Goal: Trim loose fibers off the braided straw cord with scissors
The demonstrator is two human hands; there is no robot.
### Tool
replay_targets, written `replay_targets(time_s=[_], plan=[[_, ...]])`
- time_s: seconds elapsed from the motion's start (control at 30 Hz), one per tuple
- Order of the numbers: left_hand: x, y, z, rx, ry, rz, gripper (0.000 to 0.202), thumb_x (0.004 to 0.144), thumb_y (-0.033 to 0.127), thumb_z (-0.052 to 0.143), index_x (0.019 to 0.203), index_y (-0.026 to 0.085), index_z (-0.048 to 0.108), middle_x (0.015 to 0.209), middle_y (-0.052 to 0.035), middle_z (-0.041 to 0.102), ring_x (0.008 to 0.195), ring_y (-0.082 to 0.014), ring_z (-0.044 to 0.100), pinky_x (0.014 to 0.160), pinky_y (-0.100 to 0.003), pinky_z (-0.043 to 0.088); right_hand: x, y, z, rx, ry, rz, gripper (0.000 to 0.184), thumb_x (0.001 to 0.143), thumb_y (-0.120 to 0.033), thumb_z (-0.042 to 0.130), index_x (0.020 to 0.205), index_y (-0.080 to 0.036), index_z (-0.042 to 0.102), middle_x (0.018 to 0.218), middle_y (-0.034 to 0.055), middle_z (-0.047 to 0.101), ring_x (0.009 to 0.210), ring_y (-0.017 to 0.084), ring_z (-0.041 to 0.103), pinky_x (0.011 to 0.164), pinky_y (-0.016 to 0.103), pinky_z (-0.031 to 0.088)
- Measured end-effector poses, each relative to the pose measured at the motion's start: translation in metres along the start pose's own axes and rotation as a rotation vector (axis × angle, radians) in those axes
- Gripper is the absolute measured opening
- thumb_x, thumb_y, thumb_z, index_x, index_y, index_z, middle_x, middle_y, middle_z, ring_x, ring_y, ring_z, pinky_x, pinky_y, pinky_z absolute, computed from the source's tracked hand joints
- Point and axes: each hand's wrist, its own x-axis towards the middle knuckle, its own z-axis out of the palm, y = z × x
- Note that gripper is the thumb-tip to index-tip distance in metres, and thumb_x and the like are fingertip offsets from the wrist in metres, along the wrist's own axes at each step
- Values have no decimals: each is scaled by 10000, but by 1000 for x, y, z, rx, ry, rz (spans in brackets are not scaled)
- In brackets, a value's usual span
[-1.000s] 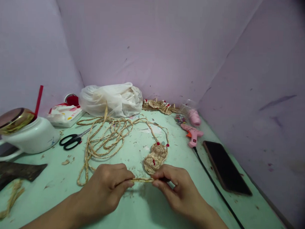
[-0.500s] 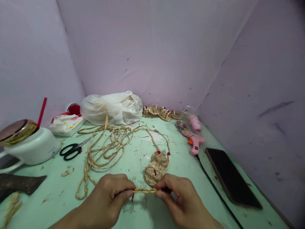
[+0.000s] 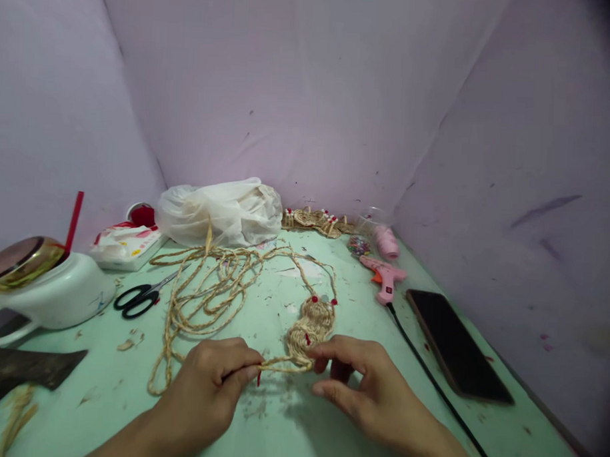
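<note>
My left hand (image 3: 212, 382) is closed, pinching a braided straw cord (image 3: 284, 368) between thumb and fingertips. A short red thread (image 3: 258, 379) hangs by those fingertips. The doubled cord runs right to a bend beside the fingertips of my right hand (image 3: 367, 384). That hand has its thumb and fingers apart; nothing shows gripped between them. Just beyond it lies a coiled straw piece (image 3: 316, 317), curved in two lobes, with red-headed pins (image 3: 314, 299) at its far end and a red bit of thread in the nearer coil. Long loose loops of cord (image 3: 217, 295) spread to the left.
On the left are black scissors (image 3: 137, 299), a white mug (image 3: 67, 297) with a gold-rimmed lid, and a hammer-like tool (image 3: 40, 369). A plastic bag (image 3: 220, 212) lies behind. At right are a pink glue gun (image 3: 384, 278), its cable, pink thread (image 3: 386, 242) and a phone (image 3: 458, 344).
My right hand has let go of the cord and spread its fingers. The cord now shows a doubled bend near them. My left hand keeps its pinch, and the view has shifted slightly.
</note>
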Motion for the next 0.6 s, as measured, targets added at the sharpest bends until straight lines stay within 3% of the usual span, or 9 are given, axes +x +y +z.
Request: replay_targets(time_s=[0.13,0.43,0.6], plan=[[-2,0,5,-32,14,15,238,817,193,410,704,186,619,612,1,573,584,-100,533,538,-194,360,0,3,7,-22,23,-42,327,697,-354,627,985,-200,621,834,41,655,587,120,538,571,239,423],[-9,11,10,0,16,65,244,820,185,390,732,199,617,623,-9,572,582,-111,535,534,-204,378,1,-2,26,-110,-57,-152,279,767,-350,541,981,-186,611,739,51,637,645,151,568,572,237,401],[-8,12,11,21,15,64,250,818,186,383,730,201,616,606,-6,563,583,-120,532,528,-211,389,-1,0,36,-147,-100,-167,209,825,-250,441,922,-186,615,714,55,641,645,144,584,579,219,406]])
